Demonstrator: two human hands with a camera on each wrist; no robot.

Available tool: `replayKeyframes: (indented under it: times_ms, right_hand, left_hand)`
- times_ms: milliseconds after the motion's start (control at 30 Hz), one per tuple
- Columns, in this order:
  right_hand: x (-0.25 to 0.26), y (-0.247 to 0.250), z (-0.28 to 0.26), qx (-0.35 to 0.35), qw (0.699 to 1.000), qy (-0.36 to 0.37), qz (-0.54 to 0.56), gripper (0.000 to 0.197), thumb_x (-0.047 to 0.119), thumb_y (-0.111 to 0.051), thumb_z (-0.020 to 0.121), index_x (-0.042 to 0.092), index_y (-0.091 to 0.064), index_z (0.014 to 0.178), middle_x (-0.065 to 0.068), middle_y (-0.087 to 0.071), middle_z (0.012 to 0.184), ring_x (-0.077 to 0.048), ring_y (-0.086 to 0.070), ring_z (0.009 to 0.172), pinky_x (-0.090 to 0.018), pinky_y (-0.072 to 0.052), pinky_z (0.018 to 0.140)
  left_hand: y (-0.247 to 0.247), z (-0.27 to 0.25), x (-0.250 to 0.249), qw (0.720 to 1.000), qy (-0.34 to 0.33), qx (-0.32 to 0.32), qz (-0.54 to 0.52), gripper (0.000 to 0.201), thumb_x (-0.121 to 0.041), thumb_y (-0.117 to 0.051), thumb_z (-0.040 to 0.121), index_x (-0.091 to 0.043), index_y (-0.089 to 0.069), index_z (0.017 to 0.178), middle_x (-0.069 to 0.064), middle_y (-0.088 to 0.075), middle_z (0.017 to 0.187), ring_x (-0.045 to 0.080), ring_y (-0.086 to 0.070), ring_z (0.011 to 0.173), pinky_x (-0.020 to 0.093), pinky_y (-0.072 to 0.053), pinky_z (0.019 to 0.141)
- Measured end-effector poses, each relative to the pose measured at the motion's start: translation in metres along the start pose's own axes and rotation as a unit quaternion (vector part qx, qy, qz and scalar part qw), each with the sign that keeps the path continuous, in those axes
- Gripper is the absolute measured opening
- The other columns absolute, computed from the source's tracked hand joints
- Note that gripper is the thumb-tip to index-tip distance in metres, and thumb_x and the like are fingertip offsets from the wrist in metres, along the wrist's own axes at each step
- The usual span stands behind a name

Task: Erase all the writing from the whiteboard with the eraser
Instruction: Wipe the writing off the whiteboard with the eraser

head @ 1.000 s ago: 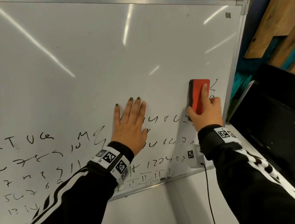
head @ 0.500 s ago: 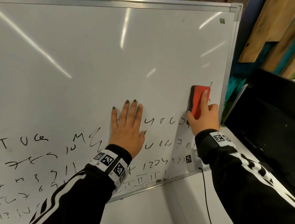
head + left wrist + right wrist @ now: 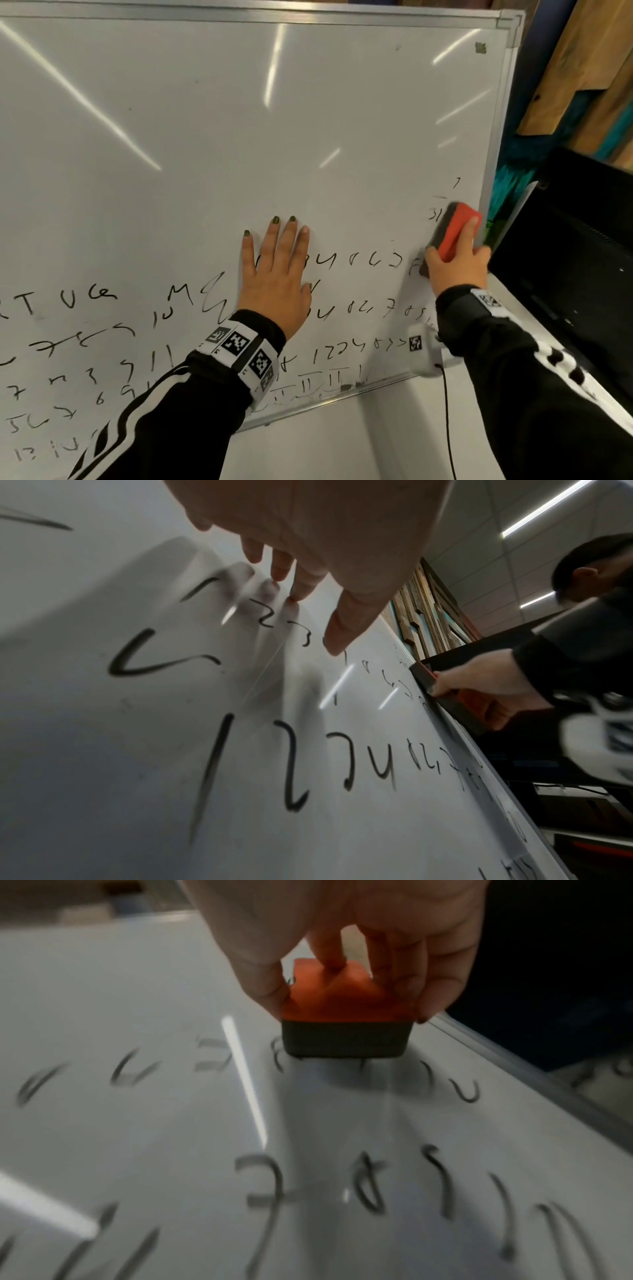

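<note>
Whiteboard writing still fills the lower rows, so the left hand lies flat, fingers straight, likely bracing the board. Right hand has its grip wrapped round the red eraser, dark felt pressed to the board beside the right frame, over the marks there. Compared with a second earlier, the eraser sits lower, tilted and nearer the frame; the left hand hasn't moved.

Glossy, smooth whiteboard mirroring ceiling lights, edged in brushed metal frame. Matt eraser: red foam-like back, dark felt pad. Rough wood panelling behind.
</note>
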State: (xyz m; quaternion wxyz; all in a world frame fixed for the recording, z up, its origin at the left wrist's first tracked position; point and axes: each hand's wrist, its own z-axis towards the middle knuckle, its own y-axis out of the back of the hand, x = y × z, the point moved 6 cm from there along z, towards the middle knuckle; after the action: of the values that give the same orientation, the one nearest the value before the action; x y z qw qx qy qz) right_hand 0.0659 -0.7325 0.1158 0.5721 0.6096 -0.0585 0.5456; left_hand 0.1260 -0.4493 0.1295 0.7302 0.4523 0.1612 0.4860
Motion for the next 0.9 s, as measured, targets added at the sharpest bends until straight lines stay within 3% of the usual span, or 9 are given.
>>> replayKeyframes:
  times_ms: [100, 167, 267, 467, 633, 733, 800, 900]
  right_hand:
    - [-0.009, -0.012, -0.021, 0.027, 0.999, -0.015, -0.019, 0.084, 0.041, -0.049, 0.089, 0.032, 0.011, 0.147, -0.007, -0.029, 0.109, -0.029, -0.046, 0.096, -0.037, -0.046, 0.086]
    - [0.008, -0.016, -0.024, 0.035, 0.999, 0.023, -0.012, 0.084, 0.04, -0.048, 0.09, 0.03, 0.012, 0.148, -0.004, -0.027, 0.104, -0.024, -0.044, 0.089, -0.031, -0.041, 0.08]
    - [0.026, -0.016, -0.018, 0.035, 0.997, 0.068, 0.008, 0.085, 0.039, -0.051, 0.09, 0.031, 0.011, 0.147, -0.002, -0.027, 0.104, -0.02, -0.043, 0.084, -0.03, -0.04, 0.081]
    - [0.006, -0.015, -0.031, 0.031, 0.999, -0.016, -0.004, 0.084, 0.039, -0.048, 0.091, 0.026, 0.012, 0.148, -0.011, -0.033, 0.111, -0.028, -0.046, 0.091, -0.031, -0.04, 0.076]
    - [0.035, -0.02, -0.026, 0.038, 0.997, 0.071, 0.019, 0.085, 0.04, -0.051, 0.09, 0.029, 0.011, 0.148, -0.004, -0.029, 0.104, -0.02, -0.044, 0.083, -0.028, -0.04, 0.08]
    - [0.014, -0.012, -0.023, 0.018, 0.999, -0.006, 0.026, 0.084, 0.038, -0.05, 0.091, 0.027, 0.01, 0.149, -0.007, -0.027, 0.105, -0.024, -0.039, 0.086, -0.026, -0.034, 0.075]
    - [0.006, -0.018, -0.035, 0.027, 0.999, -0.028, 0.019, 0.085, 0.039, -0.05, 0.09, 0.028, 0.011, 0.148, -0.006, -0.027, 0.104, -0.027, -0.044, 0.089, -0.028, -0.038, 0.074]
    - [0.016, -0.031, -0.046, 0.047, 0.999, 0.021, 0.017, 0.085, 0.04, -0.05, 0.09, 0.032, 0.013, 0.147, -0.005, -0.03, 0.104, -0.025, -0.048, 0.088, -0.033, -0.045, 0.082]
  left_hand:
    - [0.0, 0.0, 0.002, 1.0, 0.003, 0.003, 0.002, 0.085, -0.043, -0.05, 0.082, -0.013, -0.006, 0.148, 0.009, -0.004, 0.155, 0.029, -0.001, 0.143, 0.057, 0.0, 0.112]
    - [0.0, 0.0, 0.003, 1.0, 0.005, 0.003, 0.007, 0.085, -0.044, -0.049, 0.083, -0.014, -0.002, 0.148, 0.009, -0.002, 0.155, 0.029, 0.001, 0.143, 0.056, 0.001, 0.112]
    - [-0.002, -0.001, 0.001, 1.0, 0.008, 0.007, 0.006, 0.085, -0.043, -0.05, 0.082, -0.014, -0.004, 0.148, 0.009, -0.005, 0.155, 0.029, 0.0, 0.143, 0.056, 0.001, 0.112]
    - [0.0, -0.002, 0.001, 1.0, 0.002, -0.001, -0.006, 0.085, -0.041, -0.054, 0.08, -0.012, -0.011, 0.147, 0.01, -0.006, 0.154, 0.03, -0.005, 0.142, 0.057, -0.002, 0.112]
    - [0.002, -0.001, 0.0, 1.0, 0.003, -0.007, -0.011, 0.085, -0.04, -0.056, 0.08, -0.012, -0.012, 0.147, 0.011, -0.006, 0.154, 0.03, -0.005, 0.143, 0.057, -0.001, 0.112]
    - [0.001, -0.003, 0.002, 1.0, 0.006, 0.002, -0.009, 0.086, -0.041, -0.054, 0.08, -0.013, -0.009, 0.147, 0.01, -0.002, 0.154, 0.03, -0.003, 0.143, 0.057, -0.001, 0.112]
    - [0.0, -0.004, 0.004, 1.0, 0.004, 0.004, -0.006, 0.085, -0.041, -0.053, 0.08, -0.014, -0.007, 0.147, 0.009, -0.001, 0.154, 0.03, -0.002, 0.143, 0.058, -0.002, 0.112]
    - [0.002, -0.002, 0.007, 1.0, 0.001, -0.001, -0.006, 0.085, -0.04, -0.054, 0.08, -0.015, -0.008, 0.147, 0.01, -0.003, 0.154, 0.03, -0.004, 0.143, 0.058, -0.002, 0.112]
